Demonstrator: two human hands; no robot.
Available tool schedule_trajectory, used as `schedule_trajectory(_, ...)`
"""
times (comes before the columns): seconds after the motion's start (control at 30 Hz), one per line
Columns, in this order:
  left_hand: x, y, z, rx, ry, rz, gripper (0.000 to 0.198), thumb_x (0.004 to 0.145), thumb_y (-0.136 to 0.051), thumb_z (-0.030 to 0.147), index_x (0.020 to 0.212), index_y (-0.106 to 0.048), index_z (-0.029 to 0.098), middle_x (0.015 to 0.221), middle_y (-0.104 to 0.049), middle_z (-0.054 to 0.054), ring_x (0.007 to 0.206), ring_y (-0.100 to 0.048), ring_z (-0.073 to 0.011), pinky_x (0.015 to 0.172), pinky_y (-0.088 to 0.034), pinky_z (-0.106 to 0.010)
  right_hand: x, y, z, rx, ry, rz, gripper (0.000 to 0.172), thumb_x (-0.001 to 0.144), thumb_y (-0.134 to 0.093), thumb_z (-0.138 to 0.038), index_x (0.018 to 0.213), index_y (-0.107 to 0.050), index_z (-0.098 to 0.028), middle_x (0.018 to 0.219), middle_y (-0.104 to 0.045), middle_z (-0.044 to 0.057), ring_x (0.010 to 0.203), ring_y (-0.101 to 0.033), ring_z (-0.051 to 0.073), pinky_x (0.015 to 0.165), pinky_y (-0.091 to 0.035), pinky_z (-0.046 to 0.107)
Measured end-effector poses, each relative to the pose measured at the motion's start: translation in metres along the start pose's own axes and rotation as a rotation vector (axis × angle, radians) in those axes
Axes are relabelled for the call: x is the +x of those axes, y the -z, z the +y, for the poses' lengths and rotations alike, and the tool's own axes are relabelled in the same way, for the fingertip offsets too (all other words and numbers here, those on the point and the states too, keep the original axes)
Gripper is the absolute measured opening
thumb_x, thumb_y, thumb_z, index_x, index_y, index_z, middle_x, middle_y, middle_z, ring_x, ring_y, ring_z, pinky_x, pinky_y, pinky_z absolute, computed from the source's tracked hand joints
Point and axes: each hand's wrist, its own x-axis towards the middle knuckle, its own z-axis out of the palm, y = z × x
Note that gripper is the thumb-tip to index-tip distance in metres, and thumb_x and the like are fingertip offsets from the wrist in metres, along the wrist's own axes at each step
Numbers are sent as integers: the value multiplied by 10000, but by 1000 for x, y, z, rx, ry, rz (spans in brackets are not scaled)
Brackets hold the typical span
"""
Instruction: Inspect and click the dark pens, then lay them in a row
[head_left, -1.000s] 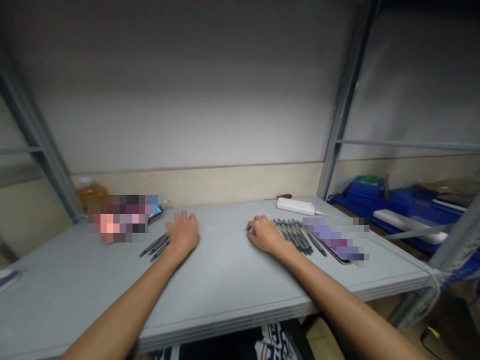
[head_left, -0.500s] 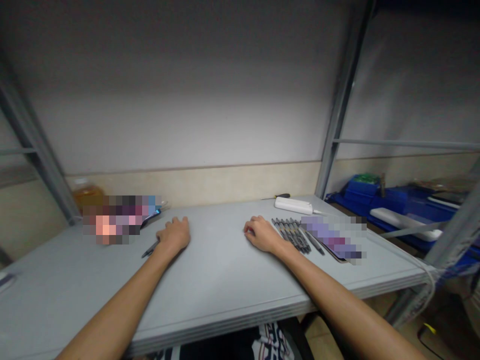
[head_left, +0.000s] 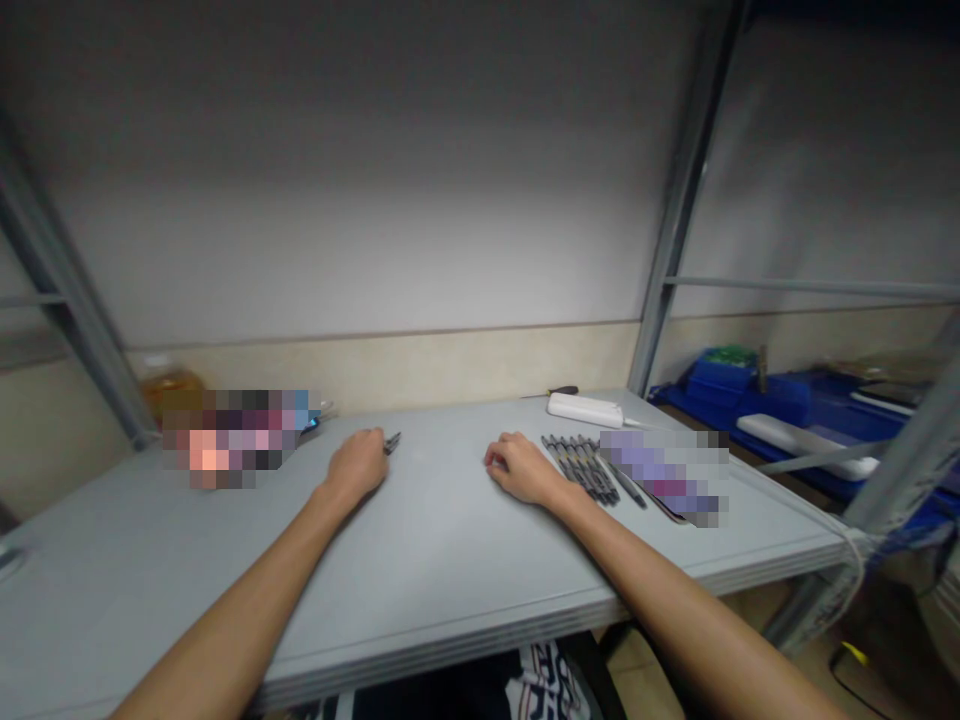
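Observation:
My left hand [head_left: 357, 465] is closed around dark pens [head_left: 391, 442] whose tips stick out to the right of the fist, low over the grey table [head_left: 450, 560]. My right hand [head_left: 523, 467] rests on the table with its fingers curled loosely, holding nothing that I can see. Just right of it lies a row of several dark pens [head_left: 589, 465] side by side. No pens lie on the table left of my left hand.
A white oblong device [head_left: 589, 409] lies at the back right of the table, with a small screwdriver [head_left: 561, 391] behind it. A bottle of amber liquid [head_left: 171, 385] stands back left. Metal shelf posts [head_left: 675, 220] flank the table; blue bins [head_left: 750, 390] sit on the right.
My left hand closed over the loose pens on its left, gathered them up and turned, so their tips now point right. My right hand has stayed in place.

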Motion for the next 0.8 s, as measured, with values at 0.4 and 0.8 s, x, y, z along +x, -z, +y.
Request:
schedule_trajectory(0.4,0,-2,3,-23,-87,155,274,814,-360,200,889,-607,109,940,-639,-173,904,-584,-280,685,-443,-338,0,-1,1,40,-2,10,147,777,-522,-167,863,-642,-165,816,-565,67,819,-492,172,760,-342,264)
schedule_trajectory(0.8,-24,-6,52,-727,-695,120,279,883,-364,309,932,-603,174,866,-652,-49,803,-576,-158,737,-415,-254,0,-1,-11,210,261,203,272,808,-547,-213,1077,-574,-179,956,-610,73,908,-502,182,806,-388,291)
